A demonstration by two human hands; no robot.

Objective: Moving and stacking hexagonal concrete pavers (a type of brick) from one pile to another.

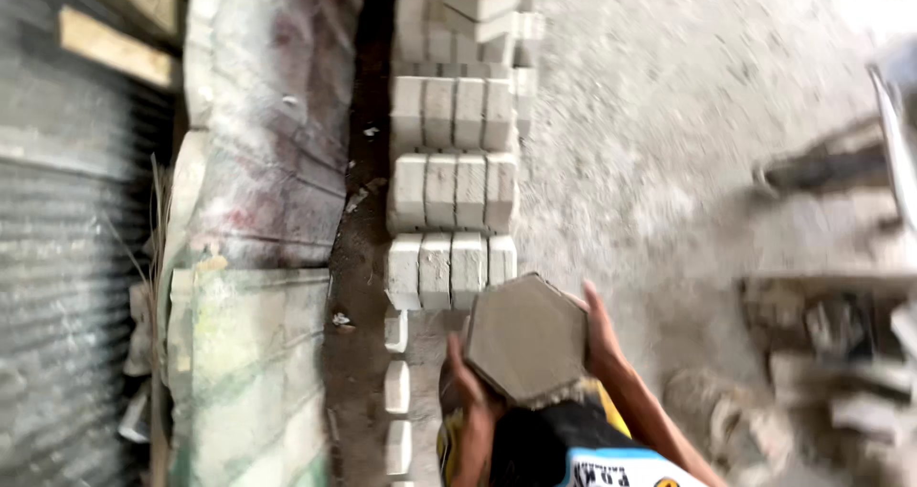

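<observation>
I hold a grey hexagonal concrete paver (pixel 525 339) flat in front of me, low in the head view. My left hand (pixel 471 391) grips its lower left edge. My right hand (pixel 600 332) clasps its right edge. Just beyond the paver lie rows of pale pavers stood on edge (pixel 449 267), with further rows (pixel 454 189) running away up the middle of the view. The whole picture is blurred by motion.
Corrugated metal sheets (pixel 258 162) lean along the left side, with a dark strip of ground (pixel 358 258) beside the rows. A few single pavers (pixel 395 387) stand at lower left. A metal frame (pixel 893 134) and dark debris (pixel 831 334) lie on the concrete floor at right.
</observation>
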